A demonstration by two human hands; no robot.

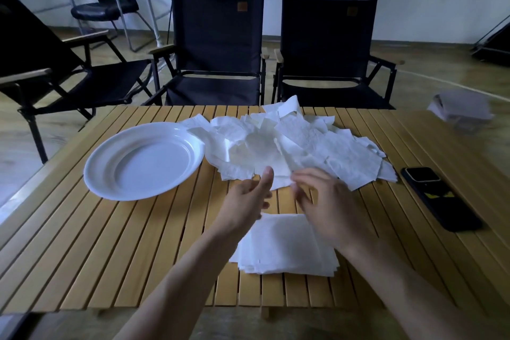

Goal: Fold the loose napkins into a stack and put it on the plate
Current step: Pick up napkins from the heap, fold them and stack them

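A heap of loose, crumpled white napkins (298, 143) spreads over the middle and far part of the slatted wooden table (124, 251). Nearer me lies a flat stack of folded napkins (287, 248), partly covered by my wrists. An empty white plate (143, 160) sits to the left of the heap. My left hand (248, 199) is at the near edge of the heap, thumb up, fingers apart. My right hand (323, 196) is blurred beside it, its fingertips touching a napkin's near edge; whether it grips the napkin is unclear.
A black phone (438, 196) lies on the table's right side. A grey stack of paper (461, 110) rests at the far right corner. Black folding chairs (218, 47) stand behind the table and to its left.
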